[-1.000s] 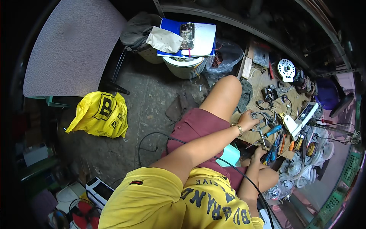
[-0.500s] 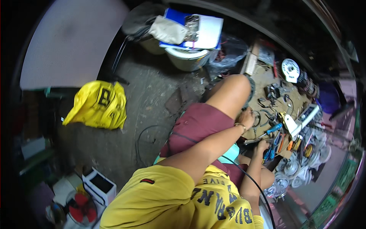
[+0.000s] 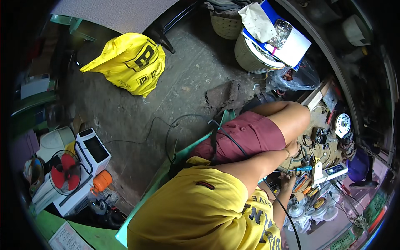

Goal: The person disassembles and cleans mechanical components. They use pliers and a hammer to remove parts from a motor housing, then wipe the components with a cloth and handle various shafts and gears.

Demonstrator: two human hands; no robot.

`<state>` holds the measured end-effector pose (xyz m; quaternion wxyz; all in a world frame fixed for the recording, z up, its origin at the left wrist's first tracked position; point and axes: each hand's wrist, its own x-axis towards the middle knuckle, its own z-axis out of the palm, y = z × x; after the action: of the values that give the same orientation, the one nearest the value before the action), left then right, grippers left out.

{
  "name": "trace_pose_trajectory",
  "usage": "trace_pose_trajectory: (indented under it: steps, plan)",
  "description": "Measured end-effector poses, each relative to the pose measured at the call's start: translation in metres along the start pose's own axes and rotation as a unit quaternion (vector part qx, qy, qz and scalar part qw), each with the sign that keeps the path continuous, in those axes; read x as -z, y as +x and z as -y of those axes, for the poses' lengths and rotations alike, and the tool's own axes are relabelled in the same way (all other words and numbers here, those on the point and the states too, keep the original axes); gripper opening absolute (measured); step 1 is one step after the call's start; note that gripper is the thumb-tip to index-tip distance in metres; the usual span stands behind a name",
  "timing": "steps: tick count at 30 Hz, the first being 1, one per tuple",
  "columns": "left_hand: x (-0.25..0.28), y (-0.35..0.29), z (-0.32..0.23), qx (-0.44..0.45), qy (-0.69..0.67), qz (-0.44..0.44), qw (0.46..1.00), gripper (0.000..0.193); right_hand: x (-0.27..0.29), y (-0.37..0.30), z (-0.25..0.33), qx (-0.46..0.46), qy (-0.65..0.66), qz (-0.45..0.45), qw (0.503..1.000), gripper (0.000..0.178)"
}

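Yellow plastic bag (image 3: 128, 62) on concrete floor (image 3: 183, 108)

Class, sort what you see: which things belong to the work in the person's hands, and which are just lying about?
In use: left hand, right hand, blue-handled screwdriver, cluttered work board.
Lying about: yellow bag, red fan, white bucket, orange bottle.
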<state>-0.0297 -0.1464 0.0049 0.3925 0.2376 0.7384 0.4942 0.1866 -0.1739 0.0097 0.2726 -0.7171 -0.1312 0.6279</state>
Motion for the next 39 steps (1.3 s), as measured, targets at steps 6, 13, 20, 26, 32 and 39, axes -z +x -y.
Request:
trace_pose_trajectory:
  steps: [6,13,20,26,32,39]
  plan:
    - [0.033,-0.008,-0.022,0.049,0.031,0.146,0.988,0.034,0.004,-0.006,-0.018,-0.090,0.066,-0.110,0.988,0.042]
    - [0.042,-0.006,-0.017,-0.034,0.048,0.133,0.989,0.025,-0.016,-0.051,-0.026,0.333,-0.320,-0.348,0.816,0.052]
    - [0.038,-0.007,-0.020,-0.064,-0.025,0.132,0.989,0.028,-0.062,-0.107,0.009,0.539,-0.212,-0.165,0.798,0.052]
    - [0.039,-0.038,-0.067,0.015,-0.082,0.289,0.954,0.035,-0.073,-0.132,0.039,0.489,-0.207,0.006,0.848,0.049]
    - [0.042,-0.037,-0.047,-0.133,-0.069,0.228,0.962,0.028,-0.095,-0.163,0.033,0.508,-0.211,0.057,0.833,0.054]
    - [0.042,-0.051,-0.092,-0.187,-0.072,0.215,0.956,0.029,-0.075,-0.171,0.037,0.331,-0.057,0.100,0.937,0.079]
